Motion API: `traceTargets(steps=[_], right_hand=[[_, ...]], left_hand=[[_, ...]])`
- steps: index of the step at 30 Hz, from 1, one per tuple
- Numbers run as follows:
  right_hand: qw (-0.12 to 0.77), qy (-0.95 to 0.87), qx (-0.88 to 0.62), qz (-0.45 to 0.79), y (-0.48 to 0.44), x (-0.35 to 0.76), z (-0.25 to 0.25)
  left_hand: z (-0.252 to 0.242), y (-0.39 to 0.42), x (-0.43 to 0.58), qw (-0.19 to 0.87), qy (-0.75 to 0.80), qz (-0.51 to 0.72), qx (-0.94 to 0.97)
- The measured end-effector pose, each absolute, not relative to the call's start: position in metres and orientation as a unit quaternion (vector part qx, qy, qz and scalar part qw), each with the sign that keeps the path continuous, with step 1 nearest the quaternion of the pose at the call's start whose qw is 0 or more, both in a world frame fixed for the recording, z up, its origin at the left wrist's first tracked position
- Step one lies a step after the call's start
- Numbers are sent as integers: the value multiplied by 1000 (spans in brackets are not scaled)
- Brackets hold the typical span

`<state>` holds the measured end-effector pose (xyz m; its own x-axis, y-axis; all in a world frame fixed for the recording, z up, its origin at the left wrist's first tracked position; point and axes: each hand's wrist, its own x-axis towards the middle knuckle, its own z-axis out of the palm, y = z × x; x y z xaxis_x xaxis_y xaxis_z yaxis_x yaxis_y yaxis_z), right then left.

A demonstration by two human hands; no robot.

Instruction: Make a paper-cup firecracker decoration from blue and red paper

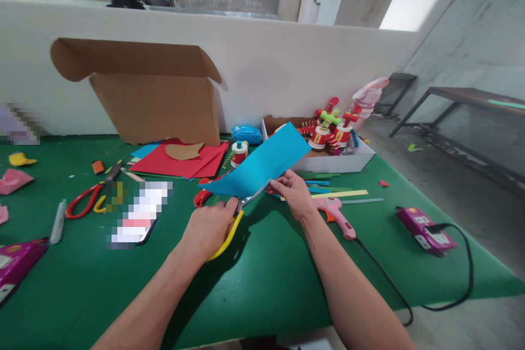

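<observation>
My left hand is closed round the handles of yellow-handled scissors. Their metal blades lie at the lower edge of a blue sheet of paper, where a narrow strip stands partly apart from the sheet. With its fingertips, my right hand pinches the paper at that lower edge, to the right of the blades. The sheet is held above the green table and tilts up to the right. Behind it stands a small red and white paper cup figure with a spring-like paper arm, partly hidden.
A white box holds several red cup figures. A pink glue gun with a black cord lies right. Red paper and a cardboard box are behind. Red-handled scissors and a blurred phone lie left.
</observation>
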<state>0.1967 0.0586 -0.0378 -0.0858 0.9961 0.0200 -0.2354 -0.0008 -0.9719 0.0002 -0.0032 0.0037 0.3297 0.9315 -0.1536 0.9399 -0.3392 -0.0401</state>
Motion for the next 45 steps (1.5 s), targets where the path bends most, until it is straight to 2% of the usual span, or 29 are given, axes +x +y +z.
traceTargets(steps=[18,24,45], right_hand=[[526,-456,-411,588,58,198,-35],[553,-412,-438,576,60,202,-32],[525,-422,-435,597,58,198,-34]], left_hand=[[0,-2,-2,24,578,-74,812],[-2,-1,-3,9,584,-74,808],[-6,-1,-3,-6,585,-40,810]])
